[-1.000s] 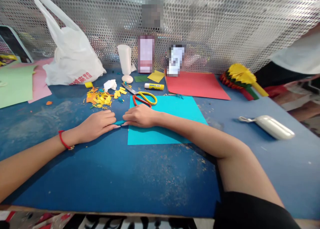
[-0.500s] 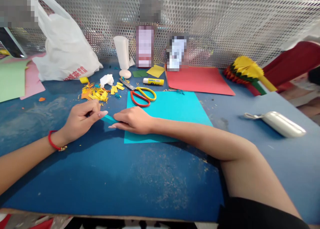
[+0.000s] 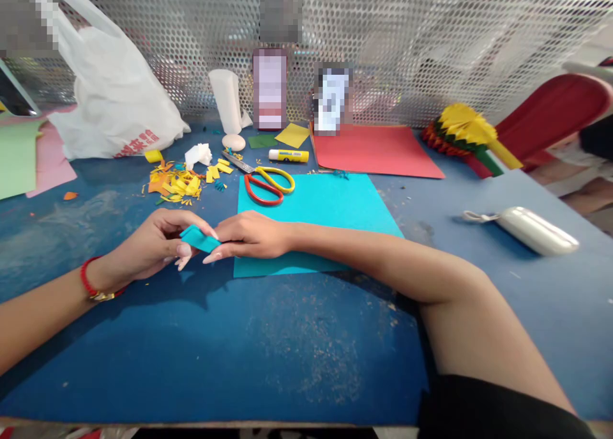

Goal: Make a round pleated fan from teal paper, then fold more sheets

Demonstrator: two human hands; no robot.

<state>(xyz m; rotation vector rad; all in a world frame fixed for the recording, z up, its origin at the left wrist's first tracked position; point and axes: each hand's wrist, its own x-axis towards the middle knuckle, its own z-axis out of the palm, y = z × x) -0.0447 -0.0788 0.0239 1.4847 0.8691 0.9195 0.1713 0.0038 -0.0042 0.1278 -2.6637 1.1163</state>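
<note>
Blue table (image 3: pixel 239 349) spans our view. At its far left, a white plastic bag (image 3: pixel 115 100); far centre, a red sheet (image 3: pixel 378 151). Nearer lies a cyan sheet (image 3: pixel 325 202), flat. Our right hand (image 3: pixel 251 234) rests on that sheet's near left corner, fingers stretched, tips meeting the right end of the cyan strip (image 3: pixel 198 238) (whether they pinch it, we cannot tell). Our left hand (image 3: pixel 148 244) grasps the strip between thumb and fingers, lifted just off the table, left of the sheet. Scissors (image 3: pixel 265 186) lie on the sheet's far left corner.
</note>
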